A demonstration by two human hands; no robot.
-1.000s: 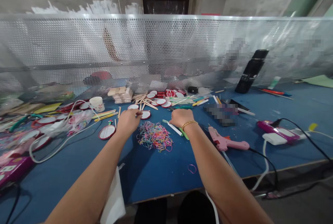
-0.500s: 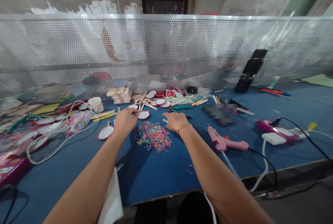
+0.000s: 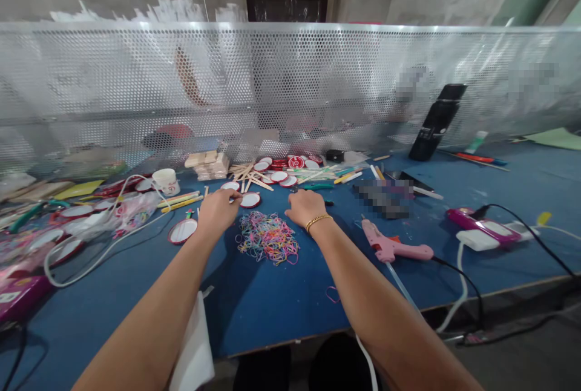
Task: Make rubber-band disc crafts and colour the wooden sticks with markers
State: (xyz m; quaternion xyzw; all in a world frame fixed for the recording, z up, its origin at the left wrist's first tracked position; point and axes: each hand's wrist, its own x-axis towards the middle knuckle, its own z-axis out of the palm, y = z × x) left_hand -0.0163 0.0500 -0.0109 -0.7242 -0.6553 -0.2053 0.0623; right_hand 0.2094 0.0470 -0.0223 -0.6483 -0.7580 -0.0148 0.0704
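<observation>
My left hand (image 3: 219,209) is closed in a pinch beside a red-rimmed white disc (image 3: 250,200); anything between its fingertips is too small to make out. My right hand (image 3: 306,206), with a gold chain bracelet on the wrist, has its fingers curled down near the tabletop, by green-handled pliers (image 3: 318,187). What those fingers hold, if anything, is hidden. Between and in front of both hands lies a heap of thin colourful rubber bands (image 3: 267,238). Another red-rimmed disc (image 3: 182,231) rests left of my left hand.
A pink glue gun (image 3: 393,247) lies right of my right forearm, its cord trailing off the table edge. Wooden sticks (image 3: 249,177), a paper cup (image 3: 166,182) and more discs stand behind. A black bottle (image 3: 436,124) is near the perforated metal screen (image 3: 290,76).
My right hand's fingers have drawn in and curled down; the pale green bit at their tips no longer shows. My left hand stays almost in place.
</observation>
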